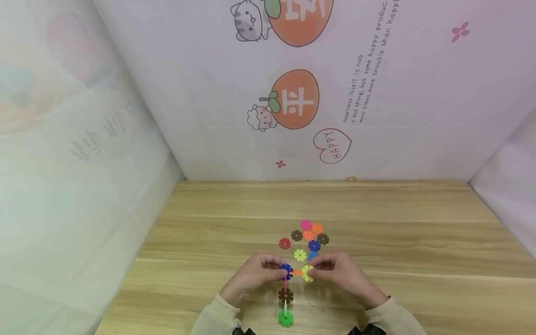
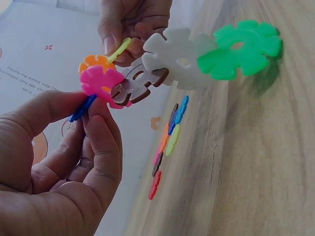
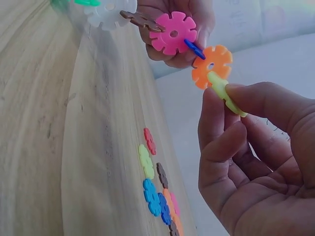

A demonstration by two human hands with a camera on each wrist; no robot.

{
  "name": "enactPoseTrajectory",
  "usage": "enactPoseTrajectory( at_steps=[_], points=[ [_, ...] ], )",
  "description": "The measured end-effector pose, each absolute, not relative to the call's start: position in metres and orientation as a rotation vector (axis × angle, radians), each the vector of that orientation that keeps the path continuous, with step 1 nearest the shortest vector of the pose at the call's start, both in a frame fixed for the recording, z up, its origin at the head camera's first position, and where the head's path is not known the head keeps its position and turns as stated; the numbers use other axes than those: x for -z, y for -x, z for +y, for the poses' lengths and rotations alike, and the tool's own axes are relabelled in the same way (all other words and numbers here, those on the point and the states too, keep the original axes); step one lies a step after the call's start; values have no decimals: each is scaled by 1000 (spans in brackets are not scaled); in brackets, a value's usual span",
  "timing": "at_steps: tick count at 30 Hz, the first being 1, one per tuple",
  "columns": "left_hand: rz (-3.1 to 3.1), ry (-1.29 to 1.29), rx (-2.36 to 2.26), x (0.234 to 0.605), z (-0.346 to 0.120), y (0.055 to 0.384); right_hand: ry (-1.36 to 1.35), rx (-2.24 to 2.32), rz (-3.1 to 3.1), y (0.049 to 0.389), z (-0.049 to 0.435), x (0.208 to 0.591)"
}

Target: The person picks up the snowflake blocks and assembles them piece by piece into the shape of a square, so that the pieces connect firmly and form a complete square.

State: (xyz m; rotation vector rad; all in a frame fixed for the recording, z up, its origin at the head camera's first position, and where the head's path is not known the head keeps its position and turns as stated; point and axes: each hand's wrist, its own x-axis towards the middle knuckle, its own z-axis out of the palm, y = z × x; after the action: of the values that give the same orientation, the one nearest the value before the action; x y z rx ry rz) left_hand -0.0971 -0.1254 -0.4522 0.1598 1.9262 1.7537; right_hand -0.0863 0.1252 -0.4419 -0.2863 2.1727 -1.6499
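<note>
My left hand [image 1: 256,275] pinches a dark blue notched plastic disc [image 2: 82,109] between thumb and fingertips. With thumb and forefinger my right hand [image 1: 342,271] pinches a yellow notched disc [image 3: 227,96]. An orange disc [image 3: 222,55] bridges the two, slotted edgewise into both. From the blue disc a chain runs on toward my body: a pink disc [image 3: 168,42], a brown disc [image 1: 289,298], a white disc [image 2: 165,49] and a green disc [image 2: 234,63] at the end. Neighbouring discs in the chain stand crosswise to each other.
Beyond my hands, loose discs lie flat on the wooden table [image 1: 209,237]: a red disc [image 1: 284,244], a yellow-green disc [image 1: 298,255], a pink disc [image 1: 306,224], plus several orange, brown and blue ones. A printed cloth wall [image 1: 217,139] rises behind the table.
</note>
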Motion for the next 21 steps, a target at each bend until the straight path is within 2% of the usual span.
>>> enactPoseTrajectory(
  at_steps=[21],
  points=[
    [1968, -143, -1688, 454, -125, 99, 305, 1617, 2164, 89, 119, 441]
  ],
)
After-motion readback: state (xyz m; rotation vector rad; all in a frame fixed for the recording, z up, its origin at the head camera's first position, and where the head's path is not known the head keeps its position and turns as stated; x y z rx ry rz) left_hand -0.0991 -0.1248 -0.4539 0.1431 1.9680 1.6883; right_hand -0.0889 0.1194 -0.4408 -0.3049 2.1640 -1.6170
